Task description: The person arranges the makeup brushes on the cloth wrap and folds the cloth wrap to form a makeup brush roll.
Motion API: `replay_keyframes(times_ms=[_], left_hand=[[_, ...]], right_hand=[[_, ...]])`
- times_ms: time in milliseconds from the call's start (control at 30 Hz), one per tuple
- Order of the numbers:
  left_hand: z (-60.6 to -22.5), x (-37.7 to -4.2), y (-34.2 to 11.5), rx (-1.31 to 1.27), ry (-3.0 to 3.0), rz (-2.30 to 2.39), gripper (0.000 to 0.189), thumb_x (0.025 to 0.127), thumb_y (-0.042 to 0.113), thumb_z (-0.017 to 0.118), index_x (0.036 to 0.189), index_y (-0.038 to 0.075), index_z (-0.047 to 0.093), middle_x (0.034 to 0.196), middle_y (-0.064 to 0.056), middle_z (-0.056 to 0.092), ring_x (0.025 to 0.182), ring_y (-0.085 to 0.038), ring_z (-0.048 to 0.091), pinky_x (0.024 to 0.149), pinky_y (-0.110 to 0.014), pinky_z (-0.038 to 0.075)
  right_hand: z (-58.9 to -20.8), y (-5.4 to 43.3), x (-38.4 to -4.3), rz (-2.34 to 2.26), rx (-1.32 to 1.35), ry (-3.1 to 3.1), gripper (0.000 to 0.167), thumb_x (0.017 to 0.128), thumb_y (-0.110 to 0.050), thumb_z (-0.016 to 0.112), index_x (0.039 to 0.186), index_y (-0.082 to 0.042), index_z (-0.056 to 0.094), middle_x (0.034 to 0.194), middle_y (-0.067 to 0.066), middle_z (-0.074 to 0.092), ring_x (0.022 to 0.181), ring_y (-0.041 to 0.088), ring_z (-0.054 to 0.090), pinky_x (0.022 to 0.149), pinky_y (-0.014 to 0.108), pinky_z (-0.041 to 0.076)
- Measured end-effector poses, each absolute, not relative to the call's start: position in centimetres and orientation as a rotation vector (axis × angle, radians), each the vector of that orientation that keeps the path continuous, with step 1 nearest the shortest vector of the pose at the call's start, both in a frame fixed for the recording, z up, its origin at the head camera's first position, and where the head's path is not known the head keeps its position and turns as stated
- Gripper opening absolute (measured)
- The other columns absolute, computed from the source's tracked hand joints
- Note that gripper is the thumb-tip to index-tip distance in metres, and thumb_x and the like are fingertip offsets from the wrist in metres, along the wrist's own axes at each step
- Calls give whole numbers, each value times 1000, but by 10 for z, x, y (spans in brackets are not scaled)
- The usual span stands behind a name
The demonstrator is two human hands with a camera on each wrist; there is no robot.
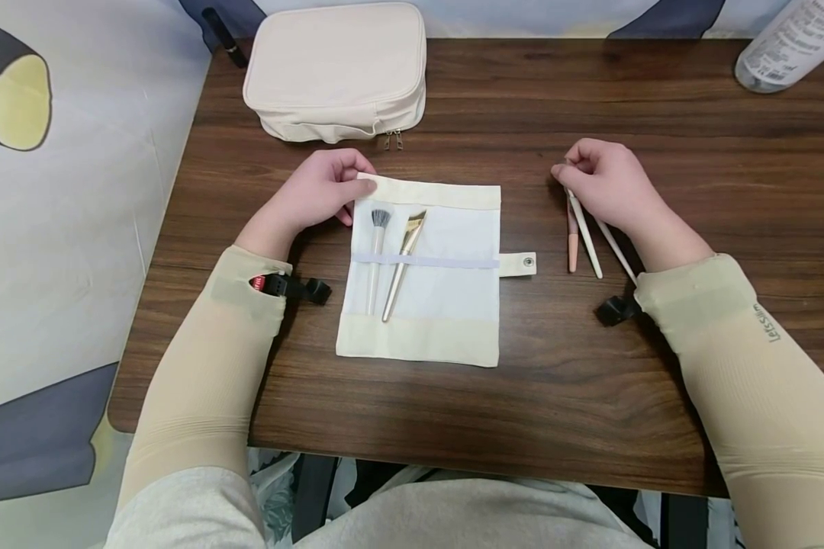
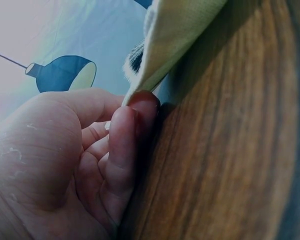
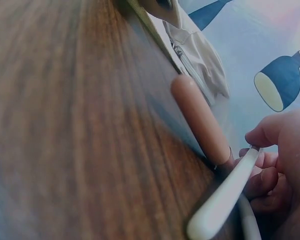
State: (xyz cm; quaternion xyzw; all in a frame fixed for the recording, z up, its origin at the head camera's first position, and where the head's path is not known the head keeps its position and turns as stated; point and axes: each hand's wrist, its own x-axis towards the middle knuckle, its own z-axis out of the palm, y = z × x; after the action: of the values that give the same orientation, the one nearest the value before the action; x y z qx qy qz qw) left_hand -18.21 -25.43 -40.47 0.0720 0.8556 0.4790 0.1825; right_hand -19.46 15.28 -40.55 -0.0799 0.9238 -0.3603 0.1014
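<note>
A cream fabric brush roll [image 1: 446, 297] lies unfolded on the wooden table, its snap tab pointing right. Tucked under its elastic band are a clear-handled makeup brush [image 1: 375, 263] and a gold-and-white angled makeup brush [image 1: 403, 267]. My left hand [image 1: 326, 187] pinches the roll's upper left corner between thumb and fingers. To the right, my right hand [image 1: 611, 183] pinches a white-handled brush [image 3: 222, 195] near its upper end; its head is hidden. Beside it are a pink-handled tool [image 3: 201, 117] and another thin white handle [image 1: 616, 250], both partly covered by the hand.
A cream zippered case [image 1: 336, 65] stands at the back of the table, with a black tube [image 1: 224, 36] by its left side. At the back right is a clear bottle with a printed label [image 1: 793, 46]. A patterned cloth [image 1: 75, 229] lies beyond the table's left edge.
</note>
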Motion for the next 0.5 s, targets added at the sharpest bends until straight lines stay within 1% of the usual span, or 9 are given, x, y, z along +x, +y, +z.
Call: replay_keyframes(times_ms=[400,500], left_hand=[[-401,-181,-253,195,2413,1347,15,102,17,64,108,4,65,78,-1,69,54,-15,62,50,-29,58],[-401,-180,-253,185,2414,1345,16,102,17,64,109,4,65,78,-1,69,54,-16,62,50,-29,58]], right_hand=[[-404,153,-194,-1092,-232,2707,26,102,-33,60,101,-7,64,59,-10,59,52,8,51,54,26,37],[-403,152,-194,-1111,-234,2680,26,103,-32,59,101,-7,63,58,-8,61,49,8,57,54,26,39]])
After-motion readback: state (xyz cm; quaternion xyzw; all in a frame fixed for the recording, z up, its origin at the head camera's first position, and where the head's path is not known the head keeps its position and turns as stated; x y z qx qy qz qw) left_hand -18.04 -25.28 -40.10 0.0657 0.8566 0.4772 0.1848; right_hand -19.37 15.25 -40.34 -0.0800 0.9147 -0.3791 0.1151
